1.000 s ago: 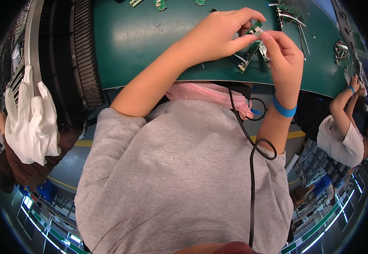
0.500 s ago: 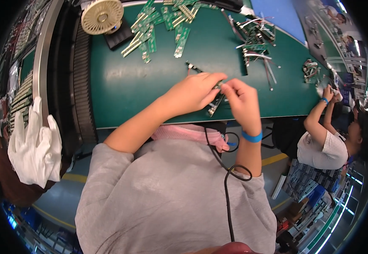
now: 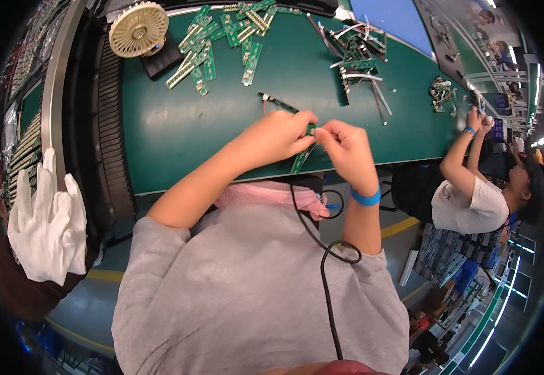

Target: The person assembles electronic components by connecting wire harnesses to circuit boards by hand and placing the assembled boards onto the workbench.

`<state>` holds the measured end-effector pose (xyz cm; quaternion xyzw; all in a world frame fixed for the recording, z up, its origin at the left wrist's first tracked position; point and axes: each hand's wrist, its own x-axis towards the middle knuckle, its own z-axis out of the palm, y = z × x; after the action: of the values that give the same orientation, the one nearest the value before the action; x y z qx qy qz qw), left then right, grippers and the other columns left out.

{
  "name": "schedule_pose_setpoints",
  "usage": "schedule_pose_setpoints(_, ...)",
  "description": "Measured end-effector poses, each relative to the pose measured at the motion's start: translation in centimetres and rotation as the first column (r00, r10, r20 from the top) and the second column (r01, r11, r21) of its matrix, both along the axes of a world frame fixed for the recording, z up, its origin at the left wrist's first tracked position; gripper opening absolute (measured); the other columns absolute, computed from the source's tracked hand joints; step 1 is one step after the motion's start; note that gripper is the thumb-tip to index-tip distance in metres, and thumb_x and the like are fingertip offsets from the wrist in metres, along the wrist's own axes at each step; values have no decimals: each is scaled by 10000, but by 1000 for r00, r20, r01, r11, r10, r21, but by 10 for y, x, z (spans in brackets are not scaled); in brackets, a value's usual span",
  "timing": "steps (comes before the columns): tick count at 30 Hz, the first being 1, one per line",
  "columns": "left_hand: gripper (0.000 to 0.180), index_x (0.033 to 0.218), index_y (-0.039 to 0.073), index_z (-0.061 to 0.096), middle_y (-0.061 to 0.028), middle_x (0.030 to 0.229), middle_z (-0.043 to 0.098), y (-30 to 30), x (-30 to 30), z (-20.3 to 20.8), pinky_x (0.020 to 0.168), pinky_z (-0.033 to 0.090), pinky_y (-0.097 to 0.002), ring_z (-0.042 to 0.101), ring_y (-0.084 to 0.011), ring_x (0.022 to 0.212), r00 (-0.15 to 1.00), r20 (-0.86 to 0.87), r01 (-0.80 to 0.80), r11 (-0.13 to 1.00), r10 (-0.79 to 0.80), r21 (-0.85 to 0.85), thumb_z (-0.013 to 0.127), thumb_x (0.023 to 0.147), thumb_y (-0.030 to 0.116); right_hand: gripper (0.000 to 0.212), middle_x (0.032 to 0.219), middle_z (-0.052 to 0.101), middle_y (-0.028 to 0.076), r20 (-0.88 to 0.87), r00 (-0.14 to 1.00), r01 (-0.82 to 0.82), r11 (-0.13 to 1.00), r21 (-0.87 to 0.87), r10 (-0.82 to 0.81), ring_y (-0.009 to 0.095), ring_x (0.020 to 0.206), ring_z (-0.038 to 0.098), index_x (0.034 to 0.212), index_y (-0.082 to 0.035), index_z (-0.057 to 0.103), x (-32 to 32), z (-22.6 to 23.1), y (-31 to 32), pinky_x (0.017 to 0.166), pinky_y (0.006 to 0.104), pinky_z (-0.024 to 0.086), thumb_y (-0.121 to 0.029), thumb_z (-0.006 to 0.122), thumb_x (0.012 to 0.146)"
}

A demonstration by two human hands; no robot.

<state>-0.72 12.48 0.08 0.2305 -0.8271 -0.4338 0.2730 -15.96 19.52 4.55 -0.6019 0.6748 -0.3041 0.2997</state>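
Observation:
A narrow green circuit board [image 3: 301, 160] slants between my hands above the near edge of the bench. My left hand [image 3: 284, 134] grips it near its upper end, fingers and thumb closed around it. Thumb and fingertips of my right hand [image 3: 346, 150] are pinched together at that same end, where a small part, if any, is hidden by the fingers. Just beyond my left hand, a thin dark strip with a wire [image 3: 277, 101] lies on the green mat [image 3: 203, 134].
Loose green circuit boards [image 3: 251, 64] lie scattered at the back, beside a cream fan [image 3: 139, 30]. Boards with wires [image 3: 356, 59] are heaped at the back right. White gloves [image 3: 50, 228] show at the left. A co-worker [image 3: 469, 197] sits at the right.
The board between my hands has turned and now shows a plainer green face. My fingers stay together at its upper end. The whole view has shifted slightly.

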Motion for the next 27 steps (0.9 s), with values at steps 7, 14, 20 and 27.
schedule_pose_setpoints(7,267,948,10,535,-103,593,567,-1,-5,4,463,421,-302,552,-215,490,997,-35,77,996,-75,43,635,753,164,185,581,510,-15,245,968,38,998,49,-49,50,533,417,743,16,581,-12,-9,13,467,205,329,-141,555,837)
schedule_pose_setpoints(14,261,951,-32,521,-7,560,534,-5,-2,10,420,399,-198,502,-63,462,987,-155,137,727,-42,673,651,769,103,323,1099,546,201,620,780,297,921,-253,-81,254,1051,516,1105,94,484,-31,-22,26,935,344,369,-80,358,864)
schedule_pose_setpoints(20,294,968,-40,518,-16,582,549,-10,-1,5,411,399,-183,505,-59,461,979,-195,180,675,-54,716,655,777,136,306,1129,557,148,-31,995,71,903,-423,-93,196,1070,514,1156,41,495,-21,-24,36,905,274,365,-3,464,854)
schedule_pose_setpoints(27,274,976,-5,529,7,566,535,-9,-2,4,406,349,-178,473,-36,459,978,-195,184,762,-77,620,654,776,134,241,775,603,66,469,838,438,858,-269,-281,86,722,533,1062,54,572,-16,-34,30,652,184,406,-81,483,883)
